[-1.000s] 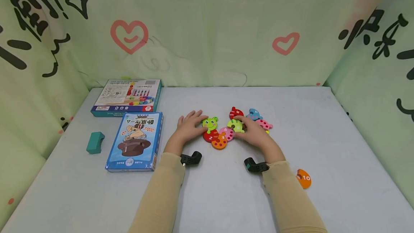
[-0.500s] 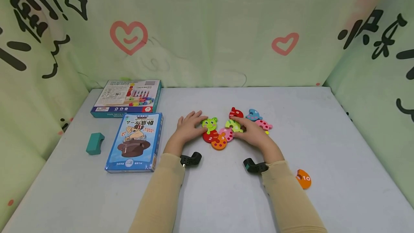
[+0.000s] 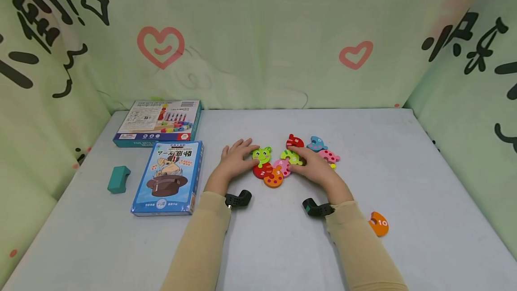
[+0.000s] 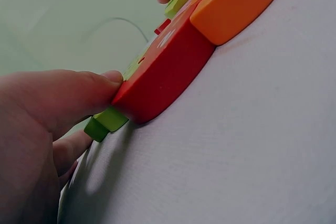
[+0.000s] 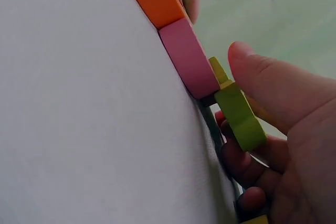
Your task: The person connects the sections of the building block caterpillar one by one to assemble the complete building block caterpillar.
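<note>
My left hand (image 3: 235, 161) holds the green smiling caterpillar-head puzzle piece (image 3: 261, 155) between thumb and fingers. Joined below the head are a red piece marked 2 (image 3: 262, 170), an orange piece marked 3 (image 3: 273, 178) and a pink piece marked 4 (image 3: 282, 167), forming a curve. A green striped puzzle piece (image 5: 239, 114) is pinched in my right hand (image 3: 316, 167), tilted and raised off the cloth at the pink piece's edge. In the left wrist view, the red piece (image 4: 168, 72) lies flat beside the left thumb.
Beyond the right hand lie a red piece (image 3: 295, 141), a blue piece (image 3: 317, 143) and a pink dotted piece (image 3: 329, 155). An orange piece marked 10 (image 3: 379, 224) is by the right sleeve. Two boxes, one blue (image 3: 167, 178), and a teal block (image 3: 119, 179) stand left.
My right hand has shifted slightly left, bringing the green striped piece up against the pink piece marked 4. The left hand stays in place on the caterpillar head.
</note>
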Tool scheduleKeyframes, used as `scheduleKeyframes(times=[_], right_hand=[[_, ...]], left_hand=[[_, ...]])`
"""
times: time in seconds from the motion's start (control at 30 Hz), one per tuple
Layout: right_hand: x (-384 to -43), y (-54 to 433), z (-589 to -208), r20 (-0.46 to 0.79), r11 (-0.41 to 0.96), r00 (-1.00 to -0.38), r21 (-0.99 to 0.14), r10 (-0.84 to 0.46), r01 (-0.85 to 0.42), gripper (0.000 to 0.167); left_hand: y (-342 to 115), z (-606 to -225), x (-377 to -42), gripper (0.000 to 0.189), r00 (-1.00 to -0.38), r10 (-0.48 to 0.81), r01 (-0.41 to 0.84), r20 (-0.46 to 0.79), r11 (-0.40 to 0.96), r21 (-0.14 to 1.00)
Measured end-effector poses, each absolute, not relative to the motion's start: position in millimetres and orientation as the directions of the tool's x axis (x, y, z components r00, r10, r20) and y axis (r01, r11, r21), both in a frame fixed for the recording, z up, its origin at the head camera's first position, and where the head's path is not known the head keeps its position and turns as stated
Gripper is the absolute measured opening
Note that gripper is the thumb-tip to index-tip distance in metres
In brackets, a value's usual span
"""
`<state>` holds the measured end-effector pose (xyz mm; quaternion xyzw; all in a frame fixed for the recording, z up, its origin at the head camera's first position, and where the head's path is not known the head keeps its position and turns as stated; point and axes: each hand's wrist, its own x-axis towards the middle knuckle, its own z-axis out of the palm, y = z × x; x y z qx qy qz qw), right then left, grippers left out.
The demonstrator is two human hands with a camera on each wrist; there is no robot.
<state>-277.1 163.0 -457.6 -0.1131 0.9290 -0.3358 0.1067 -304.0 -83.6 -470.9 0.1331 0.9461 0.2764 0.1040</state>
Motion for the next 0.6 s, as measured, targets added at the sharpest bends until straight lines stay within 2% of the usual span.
scheduleKeyframes(times=[0.33, 0.6], right_hand=[[-278.5, 163.5, -458.5, -0.086, 0.759, -0.956, -0.63, -0.281, -0.167, 0.043], [-277.8, 168.5, -453.4, -0.102, 0.753, -0.963, -0.646, -0.248, -0.125, 0.042]], left_hand=[[-83.7, -472.5, -304.8, 0.051, -0.944, 0.305, 0.186, -0.129, 0.812, 0.553], [-83.7, -472.0, -305.1, 0.051, -0.941, 0.309, 0.186, -0.138, 0.814, 0.55]])
